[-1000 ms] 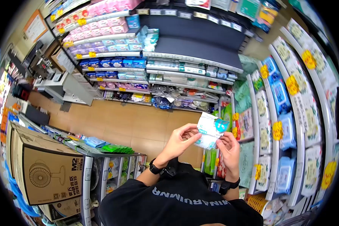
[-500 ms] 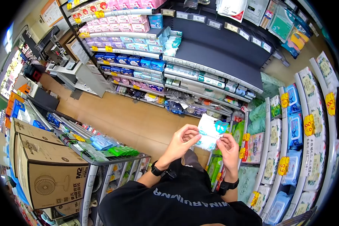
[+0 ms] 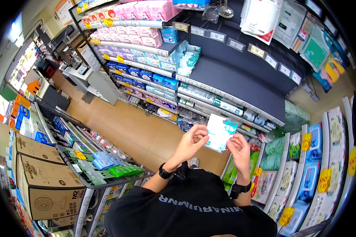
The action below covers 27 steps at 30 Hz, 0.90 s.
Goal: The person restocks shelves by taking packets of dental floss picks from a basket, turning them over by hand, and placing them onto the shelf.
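A small white and teal plastic packet point(image 3: 220, 132) is held up in front of my chest. My left hand point(image 3: 194, 141) pinches its left edge between thumb and fingers. On the other side, my right hand point(image 3: 239, 148) grips the lower right edge. The packet faces up and tilts slightly; its print is too small to read. Similar white and teal packets point(image 3: 190, 59) stand in a row on the shelf ahead, at the left end of a dark grey shelf board point(image 3: 233, 79).
Ahead, a shelf rack holds pink packs point(image 3: 150, 11) and blue packs point(image 3: 146, 75). Wet-wipe packs point(image 3: 309, 179) line the shelves at my right. To my left, a fan carton point(image 3: 51, 189) sits on a low rack beside green packets point(image 3: 124, 170). Tan floor point(image 3: 134, 134) runs between the racks.
My view has shifted, so the shelves ahead appear lower and further right. Both hands still hold the packet, which sits a little higher in view.
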Each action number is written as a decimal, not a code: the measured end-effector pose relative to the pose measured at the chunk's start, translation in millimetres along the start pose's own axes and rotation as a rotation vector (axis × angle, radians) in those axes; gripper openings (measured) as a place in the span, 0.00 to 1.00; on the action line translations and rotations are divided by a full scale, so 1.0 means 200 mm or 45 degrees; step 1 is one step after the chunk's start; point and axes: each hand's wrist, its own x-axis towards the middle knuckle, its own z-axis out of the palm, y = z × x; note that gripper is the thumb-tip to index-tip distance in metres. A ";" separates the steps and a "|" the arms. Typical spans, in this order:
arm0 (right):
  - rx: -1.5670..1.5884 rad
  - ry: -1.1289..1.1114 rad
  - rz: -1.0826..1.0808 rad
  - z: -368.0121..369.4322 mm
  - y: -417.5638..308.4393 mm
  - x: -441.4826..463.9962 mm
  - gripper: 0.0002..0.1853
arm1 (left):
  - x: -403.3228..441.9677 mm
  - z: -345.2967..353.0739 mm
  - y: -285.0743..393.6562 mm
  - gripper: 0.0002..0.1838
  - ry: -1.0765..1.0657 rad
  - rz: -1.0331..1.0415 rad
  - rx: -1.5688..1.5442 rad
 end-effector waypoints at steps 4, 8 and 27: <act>0.005 -0.067 0.017 -0.05 0.03 0.24 0.12 | 0.17 -0.01 -0.01 0.17 0.130 0.043 0.133; -0.031 -0.118 0.052 -0.04 0.09 0.45 0.12 | 0.28 -0.03 0.00 0.17 0.305 0.027 0.251; -0.140 0.001 0.003 0.30 0.28 1.52 0.09 | 1.24 -0.67 0.03 0.22 0.246 0.129 0.433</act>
